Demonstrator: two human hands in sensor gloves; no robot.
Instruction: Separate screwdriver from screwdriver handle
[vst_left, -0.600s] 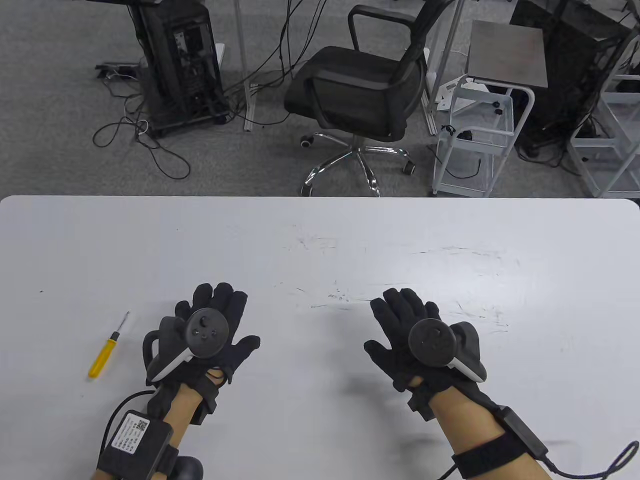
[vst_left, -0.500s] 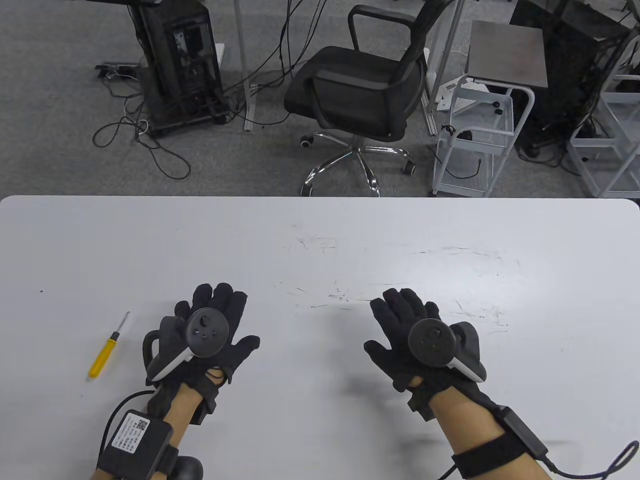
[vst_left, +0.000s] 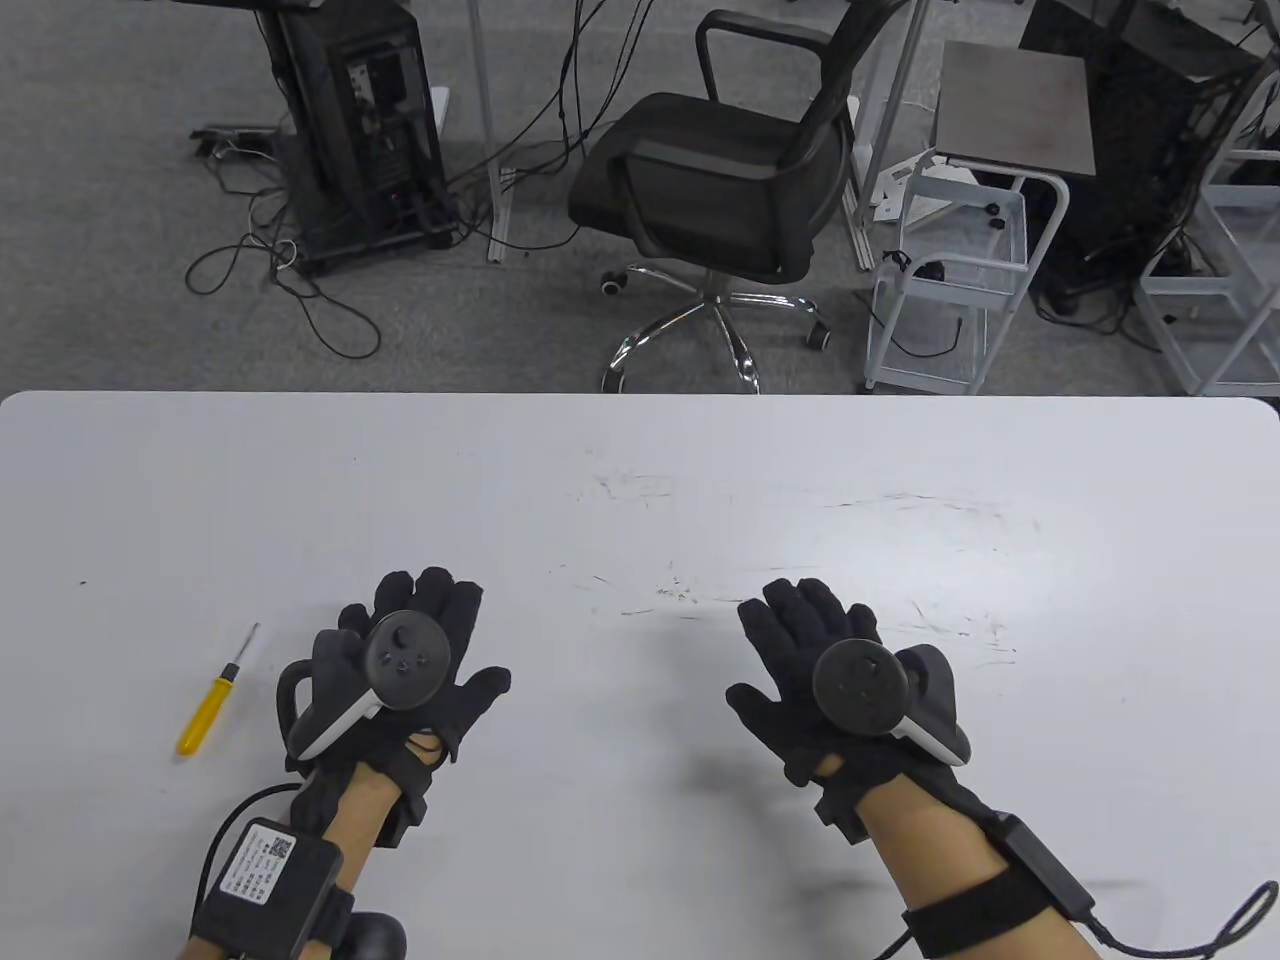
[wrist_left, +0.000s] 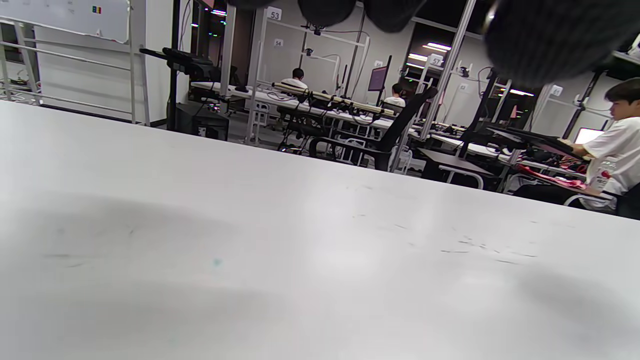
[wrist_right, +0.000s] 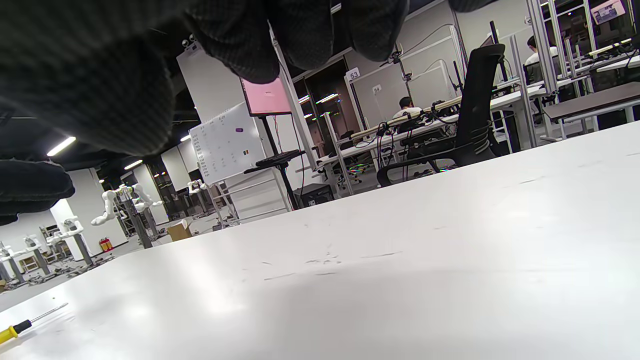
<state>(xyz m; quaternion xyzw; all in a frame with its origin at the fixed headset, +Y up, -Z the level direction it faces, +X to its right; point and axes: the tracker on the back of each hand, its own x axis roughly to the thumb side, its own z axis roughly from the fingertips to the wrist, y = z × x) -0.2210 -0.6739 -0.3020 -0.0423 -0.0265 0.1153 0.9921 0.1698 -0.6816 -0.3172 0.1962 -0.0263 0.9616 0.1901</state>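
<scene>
Both hands lie palm-down over the white table (vst_left: 640, 470), near its front edge, and neither touches the tool. The left hand (vst_left: 400, 680) has its fingers extended forward and loosely spread, thumb out to the side; it holds nothing. The right hand (vst_left: 830, 680) is the same: fingers extended, thumb apart, nothing held. Judged from this, the posture is a ready position, with the work not yet begun.

The screwdriver (vst_left: 215, 690) lies flat on the table, near the left hand's outer side but apart from it, and well apart from the right hand. It is in one piece: the yellow handle (vst_left: 205, 712) has the metal shaft (vst_left: 243, 646) seated in it. Placement favours the left hand for the first pickup (the right would have to cross the body).

The long axis runs diagonally. The handle end points toward the front edge and slightly left; the tip points away from the person and slightly right. The right wrist view confirms it lying flat at the far left of that view, screwdriver (wrist_right: 30, 320), shaft leading away from the handle.

Separation is judged to require one hand on the handle and the other on the shaft, pulling along that axis. The thin shaft offers little purchase for gloved fingers.
</scene>
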